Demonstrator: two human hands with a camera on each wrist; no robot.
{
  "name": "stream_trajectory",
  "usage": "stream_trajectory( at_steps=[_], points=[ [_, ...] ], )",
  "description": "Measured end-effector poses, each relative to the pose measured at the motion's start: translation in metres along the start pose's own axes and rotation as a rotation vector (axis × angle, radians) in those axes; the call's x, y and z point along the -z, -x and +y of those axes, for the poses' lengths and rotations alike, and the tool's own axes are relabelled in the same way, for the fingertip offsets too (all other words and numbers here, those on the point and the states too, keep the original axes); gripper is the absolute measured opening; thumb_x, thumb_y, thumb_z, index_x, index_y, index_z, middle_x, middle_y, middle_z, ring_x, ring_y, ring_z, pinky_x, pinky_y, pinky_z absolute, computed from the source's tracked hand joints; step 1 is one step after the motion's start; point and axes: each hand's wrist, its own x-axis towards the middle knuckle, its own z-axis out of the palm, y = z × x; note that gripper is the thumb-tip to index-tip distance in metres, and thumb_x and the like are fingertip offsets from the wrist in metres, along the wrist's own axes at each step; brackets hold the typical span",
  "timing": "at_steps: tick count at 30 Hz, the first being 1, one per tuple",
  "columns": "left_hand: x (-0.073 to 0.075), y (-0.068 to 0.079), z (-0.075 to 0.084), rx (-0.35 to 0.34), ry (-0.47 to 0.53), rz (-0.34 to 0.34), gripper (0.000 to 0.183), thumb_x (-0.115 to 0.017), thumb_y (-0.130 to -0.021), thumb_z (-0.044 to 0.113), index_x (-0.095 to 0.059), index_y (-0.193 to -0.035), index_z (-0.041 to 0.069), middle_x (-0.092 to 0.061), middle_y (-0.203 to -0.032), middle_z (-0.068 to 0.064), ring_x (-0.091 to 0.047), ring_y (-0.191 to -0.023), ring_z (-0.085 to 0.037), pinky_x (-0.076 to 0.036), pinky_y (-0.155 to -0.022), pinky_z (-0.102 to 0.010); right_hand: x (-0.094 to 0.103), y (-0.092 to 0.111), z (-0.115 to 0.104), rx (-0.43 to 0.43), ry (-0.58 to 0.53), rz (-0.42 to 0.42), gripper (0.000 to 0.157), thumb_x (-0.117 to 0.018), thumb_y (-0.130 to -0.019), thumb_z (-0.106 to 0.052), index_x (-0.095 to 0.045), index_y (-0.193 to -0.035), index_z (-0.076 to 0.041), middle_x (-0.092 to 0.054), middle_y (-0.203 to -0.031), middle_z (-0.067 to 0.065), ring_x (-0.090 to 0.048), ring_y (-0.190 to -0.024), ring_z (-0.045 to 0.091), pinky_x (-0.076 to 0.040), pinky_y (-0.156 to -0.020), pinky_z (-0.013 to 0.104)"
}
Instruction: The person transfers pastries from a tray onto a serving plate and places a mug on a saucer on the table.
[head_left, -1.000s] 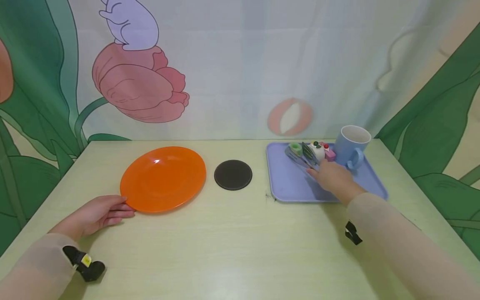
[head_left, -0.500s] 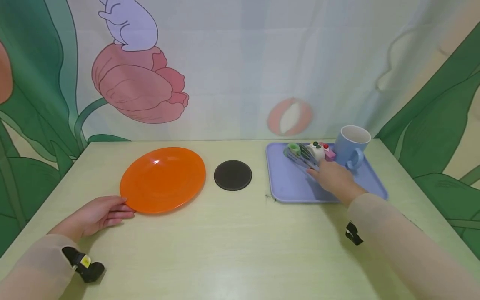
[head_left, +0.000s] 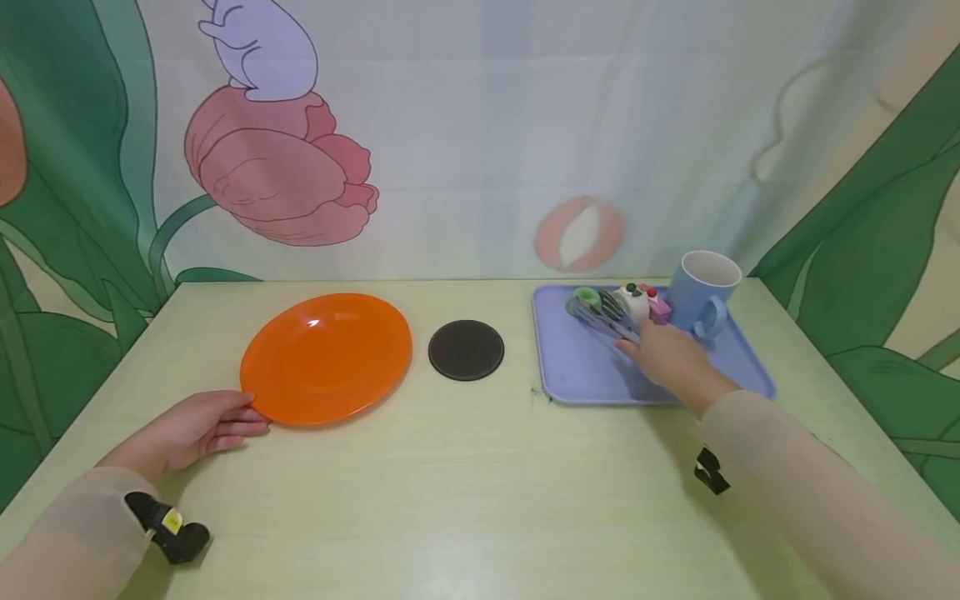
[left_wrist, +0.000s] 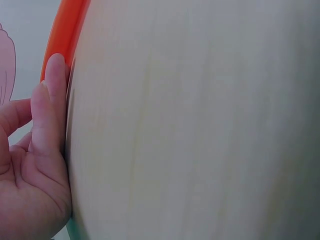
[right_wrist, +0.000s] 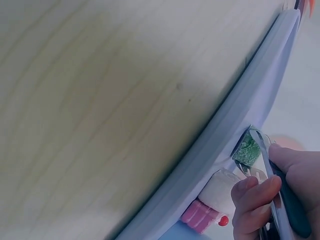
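Note:
My left hand is at the near left rim of an orange plate, the thumb over the edge and the fingers stretched out below it. In the left wrist view, its fingertips meet the plate's rim. My right hand grips metal tongs over a lilac tray. A dark green handle shows under the fingers in the right wrist view. The tongs' ends reach around a small green cake-like piece. Right beside it are a white cake and a pink cake piece.
A light blue mug stands on the tray's right side, its handle near my right hand. Between plate and tray lies a round black coaster. A printed curtain hangs behind the table's far edge.
The two arms of the tongs have come closer together around the green piece, which has shifted slightly left. My left hand and the plate stay where they were.

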Motion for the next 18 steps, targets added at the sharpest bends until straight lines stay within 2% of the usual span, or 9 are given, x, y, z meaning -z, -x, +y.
stream_trajectory(
  at_steps=[5, 10, 18],
  points=[
    [0.0002, -0.0012, -0.0006, -0.005, -0.007, -0.006, 0.052, -0.037, -0.101, 0.031, -0.03, -0.136, -0.008, -0.068, -0.098, -0.003, -0.066, -0.092, -0.015, -0.052, -0.078, -0.026, 0.0003, 0.0013, 0.0038, 0.002, 0.004, 0.015, 0.058, -0.045, -0.095, -0.045, -0.047, -0.113, 0.01, -0.058, -0.089, 0.021, -0.057, -0.081, 0.036, -0.046, -0.067, 0.049],
    [0.0015, -0.0002, -0.0001, -0.01, -0.011, -0.012, 0.051, -0.037, -0.101, 0.031, -0.031, -0.134, -0.007, -0.068, -0.098, -0.003, -0.067, -0.092, -0.015, -0.052, -0.078, -0.025, 0.0013, 0.0029, 0.0049, 0.02, 0.011, 0.053, 0.052, -0.046, -0.095, -0.045, -0.051, -0.103, 0.006, -0.059, -0.084, 0.019, -0.058, -0.078, 0.036, -0.046, -0.064, 0.05],
    [-0.0012, -0.0008, -0.0001, -0.007, -0.012, -0.009, 0.052, -0.036, -0.101, 0.031, -0.03, -0.135, -0.007, -0.068, -0.098, -0.003, -0.067, -0.092, -0.014, -0.052, -0.078, -0.025, 0.0053, 0.0077, 0.0039, 0.018, 0.01, 0.043, 0.056, -0.046, -0.095, -0.044, -0.048, -0.112, 0.009, -0.059, -0.097, 0.026, -0.058, -0.091, 0.042, -0.046, -0.071, 0.055]
  ],
)
